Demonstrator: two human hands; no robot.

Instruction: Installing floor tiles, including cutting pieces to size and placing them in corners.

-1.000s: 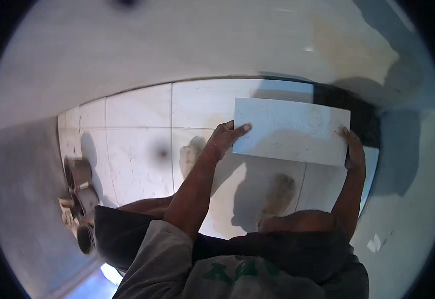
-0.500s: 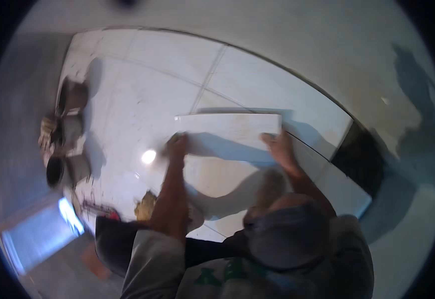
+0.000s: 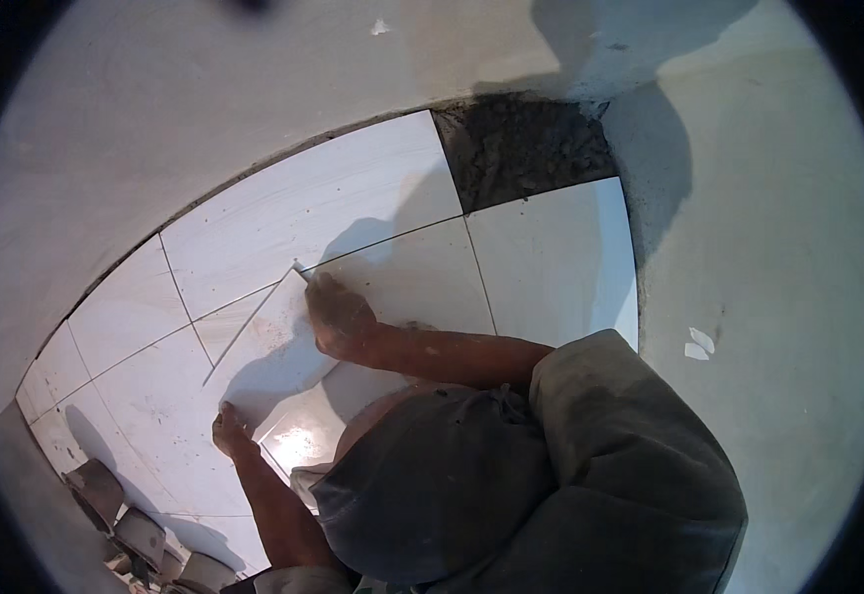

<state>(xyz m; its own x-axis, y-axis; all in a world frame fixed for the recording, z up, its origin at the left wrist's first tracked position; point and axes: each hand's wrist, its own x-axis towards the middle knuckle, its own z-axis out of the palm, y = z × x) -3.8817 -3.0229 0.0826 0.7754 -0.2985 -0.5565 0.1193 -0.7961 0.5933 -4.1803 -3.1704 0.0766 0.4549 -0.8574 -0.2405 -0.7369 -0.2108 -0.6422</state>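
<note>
Between my two hands is a white cut tile piece [image 3: 265, 346], a long strip held at a slant above the laid floor tiles. My left hand [image 3: 235, 433] grips its near-left end with fingers bent round the edge. At its far-right end, my right hand [image 3: 341, 315] is closed on the edge, the fingers partly hidden. Large white floor tiles [image 3: 323, 223] lie beneath and around it. Beyond them, to the far right, a corner patch of dark rough mortar [image 3: 536, 148] lies bare between the tiles and the walls.
Grey plastered walls [image 3: 768, 247] rise at the far side and the right. Several grey bucket-like containers [image 3: 95, 490] stand on the tiles at lower left. Small white fragments [image 3: 699, 344] show at the right. Dark cloth [image 3: 442, 485] fills the lower middle.
My view has swung right, bringing the mortar corner into fuller sight and shifting the containers to the lower left. Still in both hands, the tile piece now appears tilted rather than level.
</note>
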